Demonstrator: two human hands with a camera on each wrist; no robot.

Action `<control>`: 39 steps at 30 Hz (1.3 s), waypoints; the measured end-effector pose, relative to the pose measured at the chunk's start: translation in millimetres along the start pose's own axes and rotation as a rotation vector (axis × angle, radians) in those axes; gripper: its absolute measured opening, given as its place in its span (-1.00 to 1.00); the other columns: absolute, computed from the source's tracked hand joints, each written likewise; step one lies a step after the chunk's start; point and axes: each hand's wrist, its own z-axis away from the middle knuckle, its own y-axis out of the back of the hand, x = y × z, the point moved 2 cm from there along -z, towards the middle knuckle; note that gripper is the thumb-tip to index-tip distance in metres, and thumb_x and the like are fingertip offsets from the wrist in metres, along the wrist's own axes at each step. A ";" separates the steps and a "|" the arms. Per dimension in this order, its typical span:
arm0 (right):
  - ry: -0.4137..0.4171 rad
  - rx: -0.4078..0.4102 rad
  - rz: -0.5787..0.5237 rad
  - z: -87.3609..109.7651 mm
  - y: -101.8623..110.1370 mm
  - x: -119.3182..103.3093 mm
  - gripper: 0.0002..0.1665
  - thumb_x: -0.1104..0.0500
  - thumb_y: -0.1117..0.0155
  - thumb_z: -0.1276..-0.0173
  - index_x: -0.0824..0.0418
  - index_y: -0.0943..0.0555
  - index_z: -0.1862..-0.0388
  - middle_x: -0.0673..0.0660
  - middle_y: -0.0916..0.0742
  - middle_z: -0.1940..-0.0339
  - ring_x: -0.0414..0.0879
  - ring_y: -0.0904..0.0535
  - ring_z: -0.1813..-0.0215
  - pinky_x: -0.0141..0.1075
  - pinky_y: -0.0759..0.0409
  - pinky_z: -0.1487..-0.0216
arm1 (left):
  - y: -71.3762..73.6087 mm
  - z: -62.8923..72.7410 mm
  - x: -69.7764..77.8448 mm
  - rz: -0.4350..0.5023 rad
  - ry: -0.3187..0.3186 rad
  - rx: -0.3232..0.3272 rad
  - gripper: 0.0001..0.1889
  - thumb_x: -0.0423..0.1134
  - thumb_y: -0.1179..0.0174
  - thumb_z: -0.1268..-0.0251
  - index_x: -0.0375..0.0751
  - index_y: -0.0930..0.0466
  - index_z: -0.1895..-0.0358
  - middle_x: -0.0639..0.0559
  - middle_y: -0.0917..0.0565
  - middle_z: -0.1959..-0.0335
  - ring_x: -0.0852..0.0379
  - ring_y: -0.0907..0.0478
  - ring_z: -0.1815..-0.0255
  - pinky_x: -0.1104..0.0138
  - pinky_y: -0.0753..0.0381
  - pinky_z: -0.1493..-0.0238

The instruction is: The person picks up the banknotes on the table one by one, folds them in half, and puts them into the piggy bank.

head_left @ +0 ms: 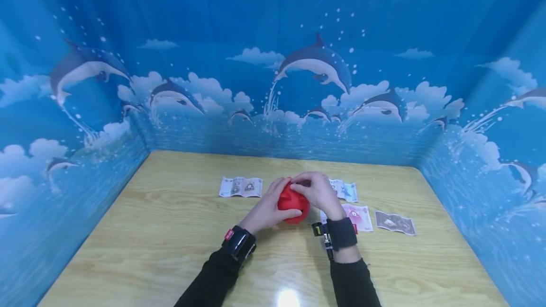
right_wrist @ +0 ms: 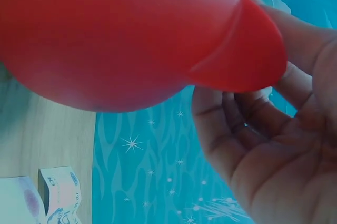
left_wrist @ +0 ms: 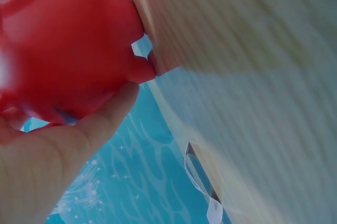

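Observation:
A glossy red piggy bank is between both hands over the middle of the table. In the left wrist view its rounded body shows stubby feet; the right wrist view shows a dark eye and a pointed ear. My left hand grips it from the left, thumb along the near side and fingers over the far side. From the upper right, my right hand has bent fingers at the ear, pinching it.
Several paper banknotes lie on the wooden table: a creased one at left, a blue one behind the right hand, a pink one by the right wrist and a grey one farther right. A dolphin-print curtain surrounds the table.

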 end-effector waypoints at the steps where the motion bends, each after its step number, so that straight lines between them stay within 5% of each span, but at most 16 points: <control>1: -0.006 0.001 0.005 -0.3 -0.6 0.3 -0.74 0.16 -0.41 -0.27 0.10 -0.76 0.05 0.08 -0.76 0.12 -0.08 -0.65 0.13 -0.28 -0.68 0.19 | 0.1 0.1 0.2 -0.001 -0.001 0.001 0.01 0.27 -0.34 -0.09 0.17 0.03 -0.56 0.10 -0.15 -0.52 0.05 -0.35 -0.33 0.16 -0.62 -0.14; 15: -0.008 -0.030 0.020 -0.6 -0.3 4.2 -0.76 0.19 -0.35 -0.33 0.13 -0.75 0.04 0.10 -0.71 0.13 -0.08 -0.61 0.15 -0.29 -0.66 0.19 | 0.1 -0.1 0.1 0.004 0.004 0.002 0.02 0.27 -0.34 -0.09 0.13 0.01 -0.56 0.09 -0.16 -0.52 0.03 -0.36 -0.32 0.15 -0.62 -0.14; 39: -0.023 0.056 0.034 -2.9 -5.2 2.2 -0.89 0.22 -0.36 -0.31 0.14 -0.75 0.20 0.06 -0.76 0.27 -0.12 -0.62 0.25 -0.33 -0.65 0.29 | -0.4 -1.4 -0.1 -0.015 -0.001 -0.001 0.02 0.23 -0.35 -0.10 0.07 0.02 -0.56 0.07 -0.14 -0.53 0.03 -0.38 -0.31 0.15 -0.63 -0.13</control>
